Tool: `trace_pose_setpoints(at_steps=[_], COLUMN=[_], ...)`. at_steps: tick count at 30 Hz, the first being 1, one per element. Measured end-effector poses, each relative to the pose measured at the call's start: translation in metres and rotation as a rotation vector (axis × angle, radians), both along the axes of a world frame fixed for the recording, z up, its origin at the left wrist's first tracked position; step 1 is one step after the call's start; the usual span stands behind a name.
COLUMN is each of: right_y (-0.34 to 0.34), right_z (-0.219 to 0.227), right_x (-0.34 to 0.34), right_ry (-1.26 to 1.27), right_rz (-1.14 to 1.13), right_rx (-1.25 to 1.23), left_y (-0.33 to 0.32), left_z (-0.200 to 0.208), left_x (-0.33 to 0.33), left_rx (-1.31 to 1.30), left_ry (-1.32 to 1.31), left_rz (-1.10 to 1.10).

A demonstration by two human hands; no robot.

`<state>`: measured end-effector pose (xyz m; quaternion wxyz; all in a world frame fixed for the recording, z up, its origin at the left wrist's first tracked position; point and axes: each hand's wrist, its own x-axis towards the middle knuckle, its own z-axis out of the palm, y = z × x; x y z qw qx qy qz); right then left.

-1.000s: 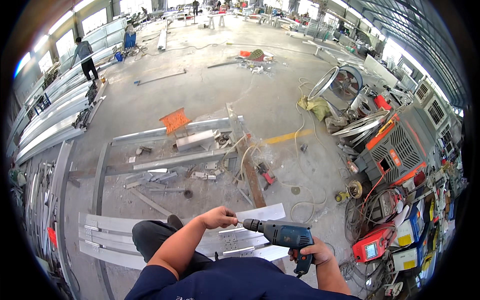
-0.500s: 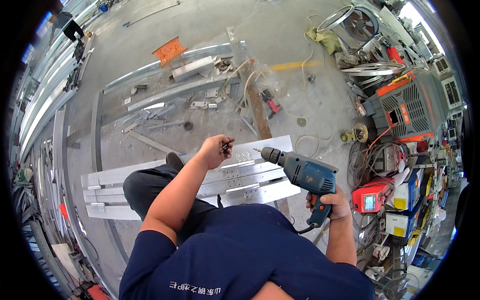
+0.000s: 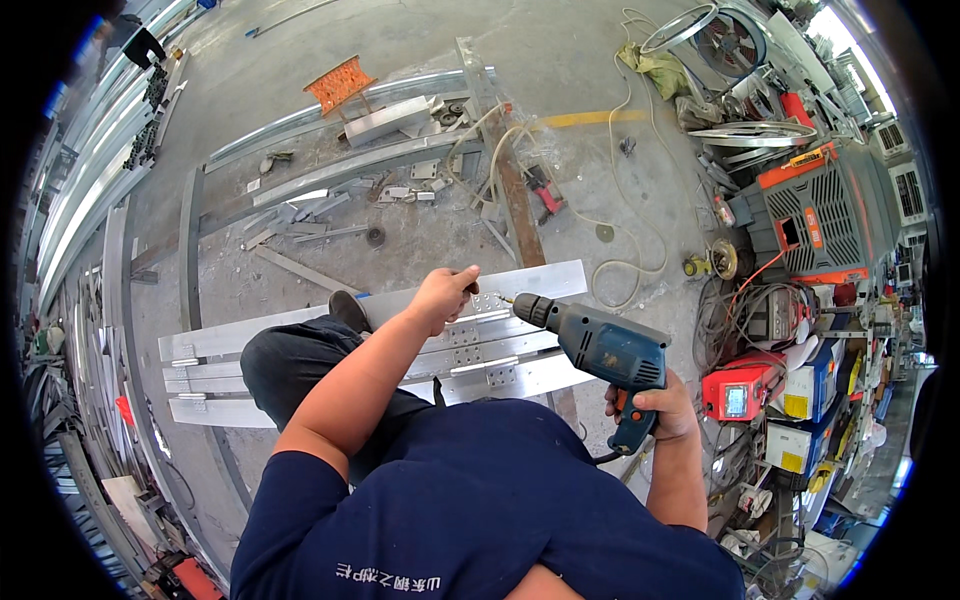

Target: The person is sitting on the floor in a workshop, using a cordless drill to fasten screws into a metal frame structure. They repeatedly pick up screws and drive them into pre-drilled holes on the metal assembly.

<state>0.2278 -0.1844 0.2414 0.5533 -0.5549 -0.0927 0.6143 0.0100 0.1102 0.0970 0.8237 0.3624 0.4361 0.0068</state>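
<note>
My right hand grips the handle of a blue power drill, its black chuck and thin bit pointing left. My left hand is closed, thumb and forefinger pinched near the bit tip. Several small dark fasteners, likely screws, are in this hand, mostly hidden by the fingers now. Below both hands lie long silver metal bars side by side, with perforated plates fixed across them. The drill bit is in the air just above the top bar, near a plate with holes; whether it touches anything, I cannot tell.
My bent knee rests over the bars at left. Metal offcuts, an orange stand and a rusty beam lie ahead. At right are a pale hose, a red machine and a large grey-orange unit. Another person stands far left.
My left hand has moved slightly up and right and turned, its fingers now pinched toward the bit. The drill has shifted slightly left, bringing the bit nearer that hand.
</note>
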Motion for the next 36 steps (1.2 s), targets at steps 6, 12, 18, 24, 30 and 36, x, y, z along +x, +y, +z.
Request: trace_pose_setpoints(at_steps=[6, 12, 18, 24, 30, 36], right_y=[0.002, 0.005, 0.005, 0.004, 0.005, 0.004], right_z=[-0.001, 0.001, -0.001, -0.001, 0.000, -0.001], right_x=[-0.001, -0.001, -0.002, -0.002, -0.004, -0.003], right_ry=[0.000, 0.008, 0.013, 0.006, 0.001, 0.003], right_rz=[-0.008, 0.000, 0.007, 0.006, 0.006, 0.011], right_rx=[-0.001, -0.008, 0.004, 0.001, 0.008, -0.001], left_y=[-0.004, -0.006, -0.002, -0.009, -0.005, -0.006], left_z=[-0.001, 0.004, -0.009, 0.001, -0.004, -0.002], left_x=[0.005, 0.002, 0.001, 0.001, -0.002, -0.001], left_rx=[-0.058, -0.061, 0.029, -0.066, -0.085, -0.020], left_ry=[-0.124, -0.199, -0.195, -0.273, -0.305, -0.286], left_rz=[0.070, -0.003, -0.026, 0.008, 0.027, 0.001])
